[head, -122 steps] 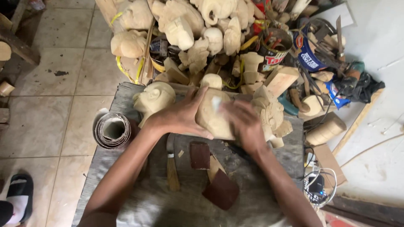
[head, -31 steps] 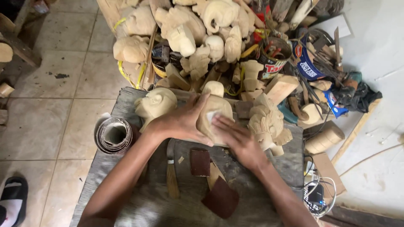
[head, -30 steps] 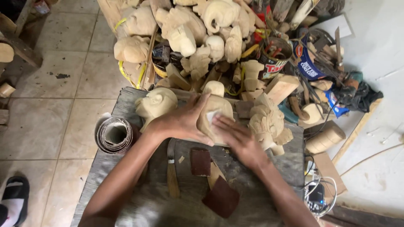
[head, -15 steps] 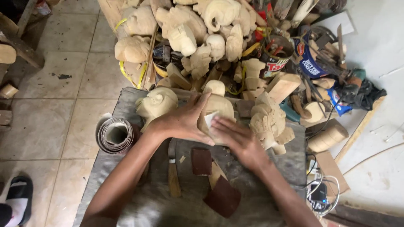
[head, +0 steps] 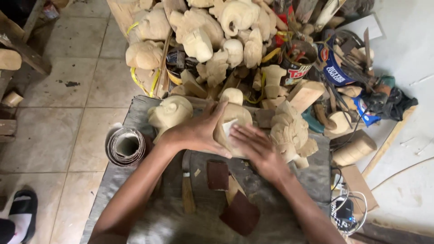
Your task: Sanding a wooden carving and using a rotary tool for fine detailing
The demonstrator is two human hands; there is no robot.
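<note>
The left hand (head: 199,133) has its grip wrapped around the left side of a pale, rounded wooden carving (head: 235,122), with the thumb up on the top of it. The carving sits in the middle of the grey counter (head: 135,113), toward its far edge. The right hand (head: 255,147) lies flat on the front of the carving with its fingers (head: 242,133) stretched out, pressing a small light scrap of paper (head: 229,127) against the wood. That grip is not curled around anything; it only presses.

Just left of the carving, touching the left wrist area, is a pale wooden carved head (head: 169,113). Just right of the right hand is a bumpy pale wooden carving with many small curls (head: 291,131).

Near the person, on the counter, lie 2 dark brown pieces of sandpaper: a small square one (head: 218,175) and a bigger one (head: 239,213) nearer still. Left of the small one is a wooden tool handle (head: 187,194) pointing away from the person.

A roll of curled sandpaper (head: 126,147) sits at the left edge of the counter.

On the far side, a big heap of pale wooden carvings (head: 203,31) is piled up. A round tin can with tools in it (head: 296,65) stands at the right of the heap.

A foot in a black and white sandal (head: 20,217) shows on the tiled floor (head: 54,131) at the near left.
</note>
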